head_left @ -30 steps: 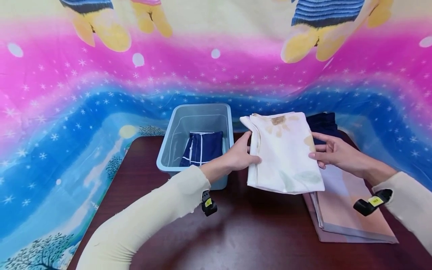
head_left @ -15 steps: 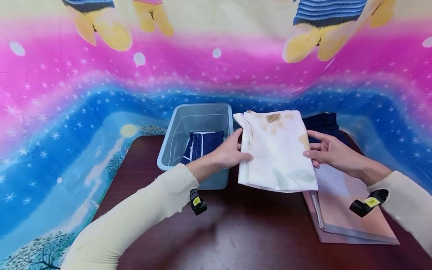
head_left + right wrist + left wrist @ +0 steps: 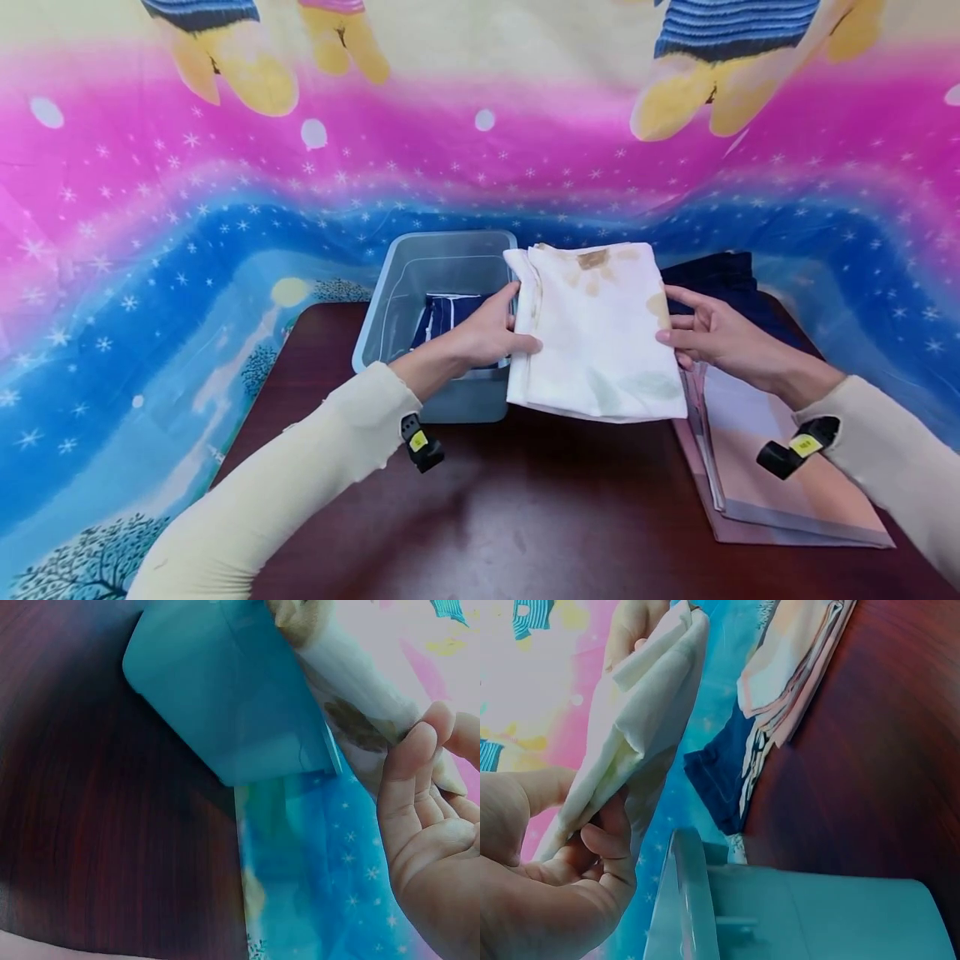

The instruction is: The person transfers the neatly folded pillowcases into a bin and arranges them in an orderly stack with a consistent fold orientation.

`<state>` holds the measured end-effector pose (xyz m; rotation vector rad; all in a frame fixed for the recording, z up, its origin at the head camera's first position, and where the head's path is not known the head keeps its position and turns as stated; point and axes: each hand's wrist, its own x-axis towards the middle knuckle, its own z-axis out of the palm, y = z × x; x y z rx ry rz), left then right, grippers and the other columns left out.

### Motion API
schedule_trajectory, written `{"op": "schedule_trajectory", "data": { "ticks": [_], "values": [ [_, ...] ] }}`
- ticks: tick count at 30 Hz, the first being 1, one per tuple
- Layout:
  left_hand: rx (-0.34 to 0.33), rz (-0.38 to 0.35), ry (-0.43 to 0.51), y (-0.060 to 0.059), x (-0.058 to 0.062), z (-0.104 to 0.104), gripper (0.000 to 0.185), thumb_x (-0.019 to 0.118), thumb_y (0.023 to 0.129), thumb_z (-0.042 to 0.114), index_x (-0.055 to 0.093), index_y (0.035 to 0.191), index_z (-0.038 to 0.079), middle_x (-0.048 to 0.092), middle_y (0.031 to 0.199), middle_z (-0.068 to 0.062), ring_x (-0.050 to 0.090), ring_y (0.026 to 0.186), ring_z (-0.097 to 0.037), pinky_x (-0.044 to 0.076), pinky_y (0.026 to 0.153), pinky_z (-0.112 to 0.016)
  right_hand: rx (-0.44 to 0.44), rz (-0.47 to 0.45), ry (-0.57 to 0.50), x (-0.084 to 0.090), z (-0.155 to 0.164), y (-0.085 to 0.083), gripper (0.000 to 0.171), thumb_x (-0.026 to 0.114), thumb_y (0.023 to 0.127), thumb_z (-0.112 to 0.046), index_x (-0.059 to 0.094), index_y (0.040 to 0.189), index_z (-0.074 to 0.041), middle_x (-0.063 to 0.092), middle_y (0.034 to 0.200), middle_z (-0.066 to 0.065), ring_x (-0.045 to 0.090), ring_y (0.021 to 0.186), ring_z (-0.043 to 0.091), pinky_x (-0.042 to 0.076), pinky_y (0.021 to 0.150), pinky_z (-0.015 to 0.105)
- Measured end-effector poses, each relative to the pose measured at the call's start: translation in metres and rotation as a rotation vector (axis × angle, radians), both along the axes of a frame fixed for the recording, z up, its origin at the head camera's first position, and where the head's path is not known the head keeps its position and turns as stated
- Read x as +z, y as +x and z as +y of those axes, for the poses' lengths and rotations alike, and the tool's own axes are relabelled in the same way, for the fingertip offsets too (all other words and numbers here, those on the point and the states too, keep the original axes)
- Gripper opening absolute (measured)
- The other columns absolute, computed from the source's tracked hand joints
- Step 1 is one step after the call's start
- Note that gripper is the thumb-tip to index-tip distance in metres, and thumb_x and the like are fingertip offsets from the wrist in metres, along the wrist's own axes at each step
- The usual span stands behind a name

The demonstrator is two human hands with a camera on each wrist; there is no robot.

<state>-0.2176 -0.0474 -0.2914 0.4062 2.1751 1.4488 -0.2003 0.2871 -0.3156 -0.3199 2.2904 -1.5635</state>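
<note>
A folded white cloth [image 3: 592, 333] with a pale brown flower and green leaves hangs above the table between both hands. My left hand [image 3: 483, 333] pinches its left edge, thumb in front and fingers behind. On the opposite edge my right hand [image 3: 720, 337] pinches it the same way. In the left wrist view the cloth [image 3: 641, 712] shows its folded layers edge-on. The cloth's left side overlaps the right rim of a grey-blue plastic bin [image 3: 431, 242]. Inside the bin lies a folded navy cloth with white lines [image 3: 450, 315], partly hidden behind my left hand.
To the right, a folded peach and pink cloth [image 3: 795, 458] lies on the dark wood table [image 3: 525, 517]. Behind it sits a dark navy garment [image 3: 716, 283], partly covered by the right hand. A colourful printed sheet [image 3: 480, 167] hangs behind and around the table.
Both hands have carried the white cloth to the left, from right of the bin to over its right rim. The bin and the other cloths stay in place.
</note>
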Motion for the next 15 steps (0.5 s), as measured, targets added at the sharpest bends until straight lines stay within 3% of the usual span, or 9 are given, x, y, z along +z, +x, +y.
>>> {"op": "schedule_trajectory", "data": {
  "ticks": [15],
  "values": [
    [0.031, 0.014, -0.024, -0.005, -0.009, -0.02, 0.095, 0.067, 0.095, 0.005, 0.004, 0.163, 0.02, 0.068, 0.126, -0.018, 0.073, 0.107, -0.029, 0.059, 0.093, -0.043, 0.029, 0.021, -0.034, 0.0, -0.02, -0.003, 0.084, 0.06, 0.103, -0.021, 0.003, 0.164, -0.014, 0.074, 0.109, -0.006, 0.057, 0.057, 0.013, 0.05, 0.055, 0.028]
  ]
}}
